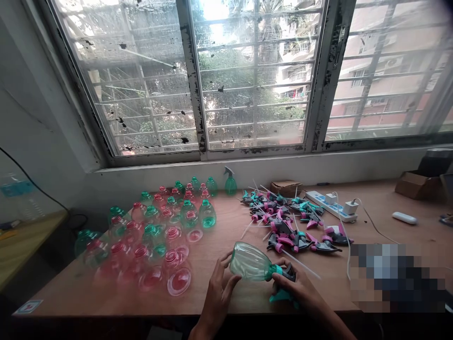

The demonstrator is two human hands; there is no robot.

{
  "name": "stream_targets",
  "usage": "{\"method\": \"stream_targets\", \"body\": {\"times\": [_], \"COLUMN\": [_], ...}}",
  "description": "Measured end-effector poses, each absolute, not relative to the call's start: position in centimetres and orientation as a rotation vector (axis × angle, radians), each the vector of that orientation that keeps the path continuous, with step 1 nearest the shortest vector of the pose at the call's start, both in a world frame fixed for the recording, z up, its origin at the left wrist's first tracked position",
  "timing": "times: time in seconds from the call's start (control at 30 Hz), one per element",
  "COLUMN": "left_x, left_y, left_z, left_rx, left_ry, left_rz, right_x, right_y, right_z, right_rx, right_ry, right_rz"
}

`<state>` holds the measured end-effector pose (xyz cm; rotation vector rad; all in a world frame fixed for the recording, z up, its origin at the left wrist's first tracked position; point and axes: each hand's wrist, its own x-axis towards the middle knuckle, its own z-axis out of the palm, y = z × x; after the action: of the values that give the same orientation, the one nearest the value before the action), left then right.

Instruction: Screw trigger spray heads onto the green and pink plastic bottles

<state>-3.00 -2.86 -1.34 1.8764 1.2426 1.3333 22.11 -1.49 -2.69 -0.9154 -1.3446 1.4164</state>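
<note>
A clear green spray bottle (250, 260) lies sideways in the air over the table's front edge, its base toward the left. My left hand (221, 285) grips it around the base, thumb below and fingers behind. At the neck, my right hand (295, 283) is closed on the spray head (288, 273), which is dark grey and teal and sits at the bottle's mouth. Whether it is screwed tight I cannot tell. Just behind my hands lies a heap of loose trigger spray heads (283, 226) in pink, teal and grey, with thin white tubes.
Several open pink and green bottles (173, 241) stand at the left. One green bottle with a sprayer (230, 182) stands by the wall. A power strip (332, 207) with cables, a cardboard box (417, 184) and a white device (404, 217) are on the right.
</note>
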Motion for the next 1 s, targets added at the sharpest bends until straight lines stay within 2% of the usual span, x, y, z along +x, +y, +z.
{"method": "stream_targets", "body": {"times": [1.0], "left_x": [-2.90], "left_y": [-2.98], "left_z": [-1.85], "left_rx": [2.002], "left_ry": [1.255], "left_rz": [1.313], "right_x": [22.28], "right_y": [-1.15], "right_z": [-3.36], "right_rx": [-0.883], "right_ry": [-1.287], "right_rz": [1.481]}}
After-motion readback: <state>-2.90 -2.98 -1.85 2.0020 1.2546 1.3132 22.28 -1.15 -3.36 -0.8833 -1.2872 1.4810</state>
